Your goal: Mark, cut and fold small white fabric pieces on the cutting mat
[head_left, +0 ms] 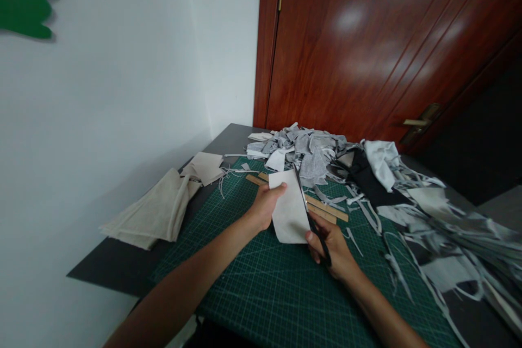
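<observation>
An off-white piece of fabric (289,212) is raised above the green cutting mat (261,288). My left hand (265,204) grips its left edge, with the thumb lying on top. In my right hand (328,242) is a pair of black-handled scissors (324,244), its fingers wrapped round the handles. The blades run along the fabric's right edge, pointing away from me. Beneath and behind the fabric lie wooden rulers (326,209), partly covered by it.
Grey and white fabric scraps (310,147) are heaped at the back, and more strips (460,239) spread along the right. Folded beige cloth (155,209) and small beige pieces (204,167) lie at the left. A white wall (122,65) and a wooden door (346,49) border the table.
</observation>
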Motion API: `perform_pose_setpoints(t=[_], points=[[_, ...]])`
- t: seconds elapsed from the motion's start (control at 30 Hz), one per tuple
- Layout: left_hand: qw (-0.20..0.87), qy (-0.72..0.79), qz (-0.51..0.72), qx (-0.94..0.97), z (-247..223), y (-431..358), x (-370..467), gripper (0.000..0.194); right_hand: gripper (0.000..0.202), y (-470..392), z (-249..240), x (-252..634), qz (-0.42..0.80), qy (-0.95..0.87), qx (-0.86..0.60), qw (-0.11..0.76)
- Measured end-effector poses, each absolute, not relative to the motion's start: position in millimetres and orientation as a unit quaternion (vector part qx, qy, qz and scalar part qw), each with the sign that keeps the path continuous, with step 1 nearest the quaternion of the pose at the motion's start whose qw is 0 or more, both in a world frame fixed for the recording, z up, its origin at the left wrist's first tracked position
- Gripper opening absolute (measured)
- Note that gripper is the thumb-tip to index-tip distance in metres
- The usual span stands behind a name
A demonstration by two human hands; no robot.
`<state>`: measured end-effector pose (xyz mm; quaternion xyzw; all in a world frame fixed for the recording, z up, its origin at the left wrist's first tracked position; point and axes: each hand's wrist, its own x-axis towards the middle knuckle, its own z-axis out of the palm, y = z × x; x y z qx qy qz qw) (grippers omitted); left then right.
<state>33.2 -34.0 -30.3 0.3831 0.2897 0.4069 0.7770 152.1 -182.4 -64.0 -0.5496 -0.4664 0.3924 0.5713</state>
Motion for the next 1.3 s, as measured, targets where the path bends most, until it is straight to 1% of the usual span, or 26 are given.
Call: perform_pose_setpoints(t=[0.27,0.63,0.8,0.93,1.17,1.23,1.3], points=[[0.781,0.275,0.406,0.388,-28.0,-33.9,32.5,0.030,0.092,-181.4,-68.0,154.2,0.393,-0.464,-0.555,0.568],[0.782,0.274,0.401,0.391,-30.1,-31.8,32.9,0.036,0.086,-181.8,-64.6,154.3,0.384,-0.474,-0.562,0.559],[0.777,0.276,0.404,0.397,-30.6,-31.0,31.9,0.040,0.088,-181.4,-64.0,154.4,0.388,-0.475,-0.563,0.554],[0.777,0.274,0.405,0.397,-29.1,-31.8,31.3,0.039,0.090,-181.5,-60.9,151.3,0.395,-0.468,-0.564,0.554],[0.776,0.261,0.410,0.403,-27.8,-32.6,31.4,0.034,0.082,-178.3,-61.0,159.4,0.378,-0.414,-0.585,0.587],[0.777,0.264,0.409,0.399,-28.1,-32.6,31.8,0.033,0.084,-175.7,-61.2,170.8,0.359,-0.388,-0.600,0.600],[0.782,0.264,0.407,0.392,-28.3,-32.3,32.3,0.032,0.090,-173.4,-60.6,187.0,0.321,-0.362,-0.630,0.607]])
